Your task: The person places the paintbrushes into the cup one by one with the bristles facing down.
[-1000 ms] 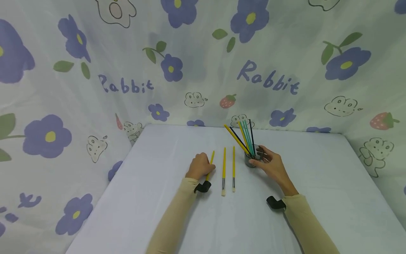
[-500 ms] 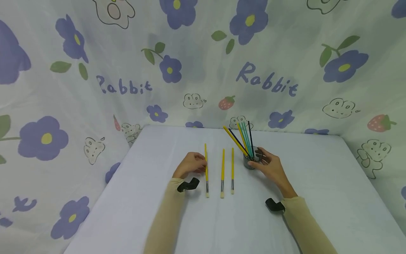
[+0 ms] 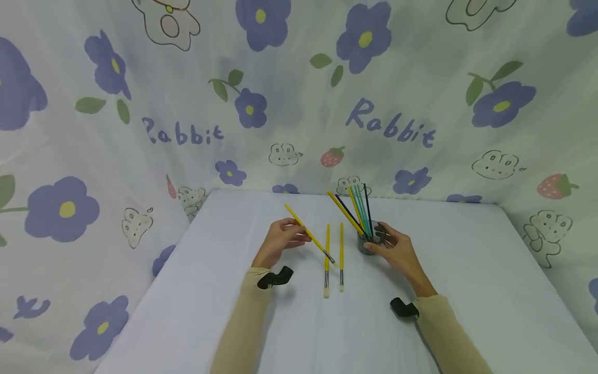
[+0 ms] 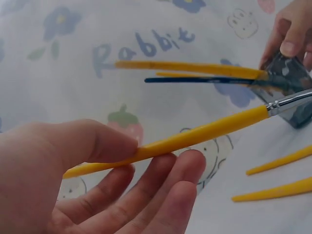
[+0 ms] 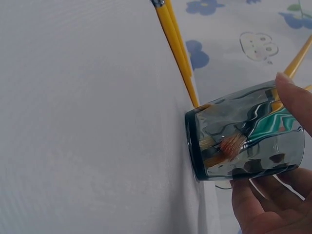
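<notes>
My left hand (image 3: pixel 280 240) pinches a yellow paintbrush (image 4: pixel 209 130) between thumb and fingers, raised off the table. The brush slants, its bristle end pointing down and right above the lying brushes. Two more yellow paintbrushes lie side by side on the table, a left one (image 3: pixel 326 265) and a right one (image 3: pixel 341 254), bristles toward me. My right hand (image 3: pixel 397 252) grips a dark translucent glass cup (image 5: pixel 219 141) standing on the table. Yellow, teal and black paintbrushes lean in it, bristles down, as the right wrist view shows through the glass.
The white-covered table (image 3: pixel 448 259) stretches to both sides of the hands. Behind it hangs a curtain (image 3: pixel 299 93) printed with flowers, rabbits and strawberries. A black wrist mount (image 3: pixel 275 278) sits at the left cuff, and another black mount (image 3: pixel 404 308) at the right.
The left hand's brush has gone from near upright in view to slanting right, lifted, its bristle end now over the left lying brush. The right hand stays on the cup.
</notes>
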{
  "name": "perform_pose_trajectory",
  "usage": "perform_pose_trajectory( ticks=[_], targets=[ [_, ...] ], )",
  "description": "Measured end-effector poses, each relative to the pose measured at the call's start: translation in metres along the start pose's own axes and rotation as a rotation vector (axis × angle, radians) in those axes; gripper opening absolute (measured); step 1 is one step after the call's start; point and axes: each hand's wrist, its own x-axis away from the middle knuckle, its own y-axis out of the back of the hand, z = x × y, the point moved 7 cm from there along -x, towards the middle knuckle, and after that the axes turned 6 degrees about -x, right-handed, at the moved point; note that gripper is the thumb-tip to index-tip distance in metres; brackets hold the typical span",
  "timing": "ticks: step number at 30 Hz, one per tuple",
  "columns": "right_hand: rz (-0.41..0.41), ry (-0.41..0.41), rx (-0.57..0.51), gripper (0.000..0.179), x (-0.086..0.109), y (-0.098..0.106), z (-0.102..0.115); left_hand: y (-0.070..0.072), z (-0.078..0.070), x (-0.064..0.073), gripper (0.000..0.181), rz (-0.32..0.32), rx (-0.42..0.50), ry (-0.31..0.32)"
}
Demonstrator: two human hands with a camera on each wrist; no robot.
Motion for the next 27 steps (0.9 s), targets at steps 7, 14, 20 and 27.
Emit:
perform_pose_trajectory(
  ticks=[7, 14, 20, 27],
  targets=[
    [-0.005, 0.001, -0.009, 0.099, 0.000, -0.003, 0.001, -0.009, -0.007, 0.004, 0.020, -0.029, 0.044, -0.036],
    [0.000, 0.017, -0.002, 0.099, 0.002, -0.004, 0.003, -0.019, -0.016, 0.002, 0.025, -0.075, 0.135, -0.084],
    [-0.002, 0.017, -0.005, 0.099, 0.004, -0.002, 0.004, -0.028, -0.023, 0.000, 0.034, -0.084, 0.188, -0.129],
    [-0.001, 0.013, 0.000, 0.099, 0.004, -0.001, 0.007, -0.036, -0.029, -0.002, 0.030, -0.075, 0.209, -0.149]
  ],
)
